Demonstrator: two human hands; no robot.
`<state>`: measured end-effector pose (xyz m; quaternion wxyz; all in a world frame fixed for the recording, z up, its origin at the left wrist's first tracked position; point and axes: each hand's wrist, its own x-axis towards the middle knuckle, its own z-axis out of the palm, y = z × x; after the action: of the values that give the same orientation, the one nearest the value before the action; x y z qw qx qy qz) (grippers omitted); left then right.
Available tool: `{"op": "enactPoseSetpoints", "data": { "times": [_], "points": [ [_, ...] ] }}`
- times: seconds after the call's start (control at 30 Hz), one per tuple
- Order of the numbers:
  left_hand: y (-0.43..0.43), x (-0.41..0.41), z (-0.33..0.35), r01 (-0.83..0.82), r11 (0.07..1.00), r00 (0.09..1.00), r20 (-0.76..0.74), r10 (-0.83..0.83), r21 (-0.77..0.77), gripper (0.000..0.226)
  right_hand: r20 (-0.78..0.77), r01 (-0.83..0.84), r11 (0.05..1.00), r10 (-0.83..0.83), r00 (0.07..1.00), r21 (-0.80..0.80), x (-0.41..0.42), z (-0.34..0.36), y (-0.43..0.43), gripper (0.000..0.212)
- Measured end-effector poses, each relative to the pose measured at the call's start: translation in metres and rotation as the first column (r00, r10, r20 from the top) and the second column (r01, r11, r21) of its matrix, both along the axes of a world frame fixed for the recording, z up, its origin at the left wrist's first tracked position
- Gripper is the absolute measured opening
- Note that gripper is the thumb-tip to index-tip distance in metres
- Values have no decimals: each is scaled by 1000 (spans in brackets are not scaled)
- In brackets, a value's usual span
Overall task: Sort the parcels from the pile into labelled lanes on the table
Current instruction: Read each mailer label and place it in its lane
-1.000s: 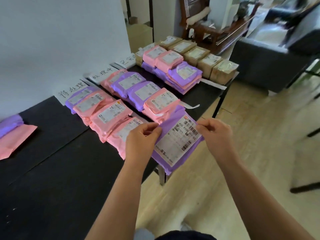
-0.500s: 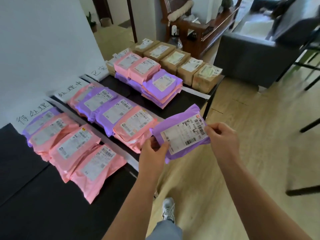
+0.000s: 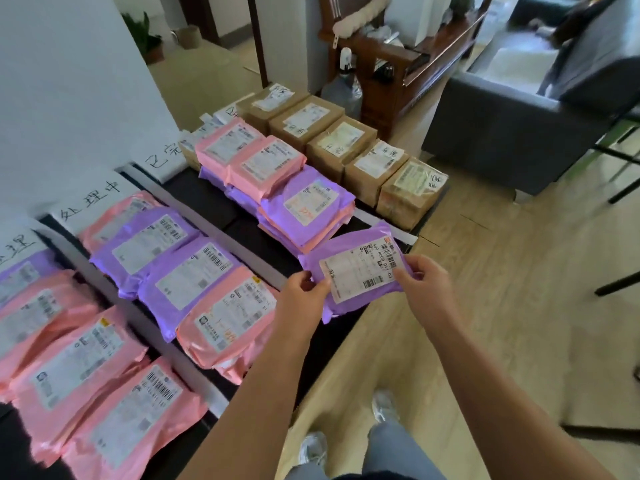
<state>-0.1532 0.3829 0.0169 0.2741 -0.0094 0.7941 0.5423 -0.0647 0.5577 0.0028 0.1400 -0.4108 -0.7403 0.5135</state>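
Holding a purple plastic mailer bag with a white barcode label point(image 3: 349, 251) in both hands, label side up. Left grip point(image 3: 301, 301) clamped on the bag's left edge, thumb on top by the label, fingers underneath. Right grip point(image 3: 427, 289) clamped on the right edge, thumb on the label corner. Bag is off the black counter point(image 3: 204, 199), in the air over its near edge, just beside the stack of purple and pink mailer bags point(image 3: 304, 209) in the third lane; cannot tell if they touch. Beyond that stack: row of brown cardboard boxes with white labels point(image 3: 343, 143), side by side. Middle lane: overlapping row of pink and purple mailer bags point(image 3: 187, 271), order pink, purple, purple, pink. Leftmost lane: overlapping pink mailer bags point(image 3: 79, 365), one purple at the far end. White paper signs with handwritten characters point(image 3: 91, 207) sit at the lane heads by the white wall. Pale strip point(image 3: 239, 249) divides middle and third lanes. Grey sofa point(image 3: 502, 140) stands on the wooden floor point(image 3: 502, 306), right side. Jeans and pale shoes at bottom.
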Motion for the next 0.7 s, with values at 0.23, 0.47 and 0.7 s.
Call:
{"op": "enactPoseSetpoints", "data": {
  "times": [0.23,0.47,0.7],
  "points": [
    [58,-32,-38,-129,988,989,68,135,-86,27,142,-256,966,248,958,36,-66,-26,69,22],
    [98,-38,-64,-259,945,949,129,287,-197,16,333,-520,854,487,807,11,-111,-47,112,23],
    [116,-34,-75,-263,946,942,160,294,-190,32,402,-635,773,583,706,-7,-121,-51,124,27]
  ]
}}
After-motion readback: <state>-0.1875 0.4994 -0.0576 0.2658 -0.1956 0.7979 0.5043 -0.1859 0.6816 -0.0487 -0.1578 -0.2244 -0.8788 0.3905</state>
